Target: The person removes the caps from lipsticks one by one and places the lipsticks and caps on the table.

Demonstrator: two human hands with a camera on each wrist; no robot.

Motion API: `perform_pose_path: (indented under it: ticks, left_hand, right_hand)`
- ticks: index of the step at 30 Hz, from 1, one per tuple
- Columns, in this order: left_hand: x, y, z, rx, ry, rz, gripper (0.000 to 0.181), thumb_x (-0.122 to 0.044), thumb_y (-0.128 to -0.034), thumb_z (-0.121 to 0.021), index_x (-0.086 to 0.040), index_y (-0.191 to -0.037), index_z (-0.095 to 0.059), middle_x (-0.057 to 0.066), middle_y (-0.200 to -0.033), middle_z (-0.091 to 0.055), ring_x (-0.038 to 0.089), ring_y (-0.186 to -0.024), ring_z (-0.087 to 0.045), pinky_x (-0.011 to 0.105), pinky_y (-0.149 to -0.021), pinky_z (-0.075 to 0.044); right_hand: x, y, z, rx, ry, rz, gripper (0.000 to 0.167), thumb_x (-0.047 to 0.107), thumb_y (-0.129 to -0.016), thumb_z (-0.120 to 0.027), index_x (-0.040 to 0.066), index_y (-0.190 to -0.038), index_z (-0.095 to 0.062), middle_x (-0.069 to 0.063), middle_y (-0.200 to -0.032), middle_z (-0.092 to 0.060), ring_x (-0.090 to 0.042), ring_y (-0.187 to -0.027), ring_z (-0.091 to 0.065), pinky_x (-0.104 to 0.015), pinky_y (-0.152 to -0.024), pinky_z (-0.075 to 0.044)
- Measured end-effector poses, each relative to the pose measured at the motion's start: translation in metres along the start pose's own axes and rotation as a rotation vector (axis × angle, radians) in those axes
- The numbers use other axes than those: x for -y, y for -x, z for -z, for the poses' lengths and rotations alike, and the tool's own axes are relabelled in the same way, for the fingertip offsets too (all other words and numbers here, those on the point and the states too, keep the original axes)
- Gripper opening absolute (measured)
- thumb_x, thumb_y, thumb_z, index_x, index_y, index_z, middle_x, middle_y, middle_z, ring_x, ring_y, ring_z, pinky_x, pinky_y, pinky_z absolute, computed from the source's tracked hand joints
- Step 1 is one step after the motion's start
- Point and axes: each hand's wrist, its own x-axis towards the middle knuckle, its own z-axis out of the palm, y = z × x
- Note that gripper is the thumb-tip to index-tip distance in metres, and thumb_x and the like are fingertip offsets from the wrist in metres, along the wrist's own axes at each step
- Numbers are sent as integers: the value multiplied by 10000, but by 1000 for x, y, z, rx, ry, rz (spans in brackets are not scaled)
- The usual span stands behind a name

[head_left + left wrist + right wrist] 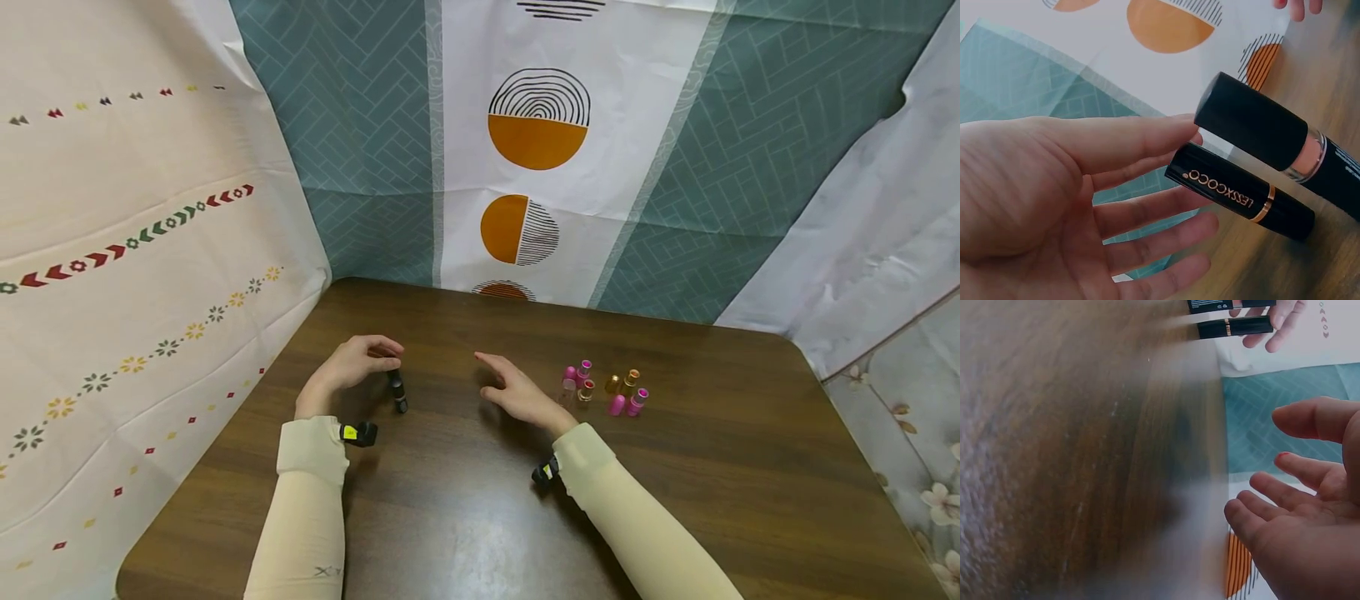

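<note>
Two black cosmetic tubes stand upright, close together, on the table's left side. One is a lipstick (1225, 190) with a gold band and gold lettering; the other, a thicker tube (1254, 122), shows a clear ring with pink inside below its black cap. In the head view they overlap as one dark shape. My left hand (356, 362) is at their top ends, thumb tip beside the thicker tube's cap and loosely extended fingers near the lipstick; whether it touches either cannot be told. My right hand (517, 393) hovers over the table's middle, fingers spread, holding nothing.
Right of my right hand stand several small lipsticks with their caps beside them: a pink lipstick (637, 402), a gold lipstick (630, 381) and a clear cap (567, 389) among them. The brown table (450, 500) meets hanging cloth (375, 208) at back and left.
</note>
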Motion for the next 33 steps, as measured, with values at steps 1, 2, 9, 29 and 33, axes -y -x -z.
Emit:
perform_pose_path:
  ticks: [1,2,9,29,33]
  left_hand:
    - [0,0,0,1,-1,0,365,-210,-1032,-674,14,-1320,-663,200,-1278,-688,415,-1243,-600,578,-1085,-423]
    - [0,0,0,3,-3,-2,363,-206,-1031,-675,17,-1318,-663,203,-1281,-686,418,-1245,-598,578,-1084,-423]
    - [1,1,-2,-13,-29,10,331,-217,-1039,-665,-7,-1294,-691,181,-1288,-691,413,-1254,-593,576,-1077,-432]
    - [-30,-20,-11,-90,-13,-45,325,-304,-1051,-649,-73,-1260,-741,108,-1246,-729,336,-1199,-645,542,-1033,-490]
    - [-42,-24,-15,-71,6,-68,321,-305,-1043,-662,-73,-1247,-749,100,-1234,-734,331,-1211,-639,537,-1041,-487]
  right_hand:
    - [0,0,-1,0,10,3,646,27,-993,-614,15,-1594,-377,-203,-1624,-376,-394,-1495,-361,-549,-1198,-322]
    - [0,-1,-1,4,13,4,646,21,-992,-614,10,-1593,-376,-206,-1625,-374,-392,-1498,-355,-547,-1200,-319]
    - [5,-4,-5,33,5,5,647,23,-998,-609,9,-1597,-366,-211,-1624,-374,-384,-1501,-352,-529,-1205,-319]
    - [14,-19,-23,93,90,-5,636,71,-1009,-584,26,-1603,-363,-195,-1633,-363,-365,-1502,-354,-547,-1201,-316]
    - [14,-22,-24,99,82,-3,636,106,-1021,-578,25,-1609,-350,-186,-1632,-367,-360,-1501,-357,-545,-1200,-318]
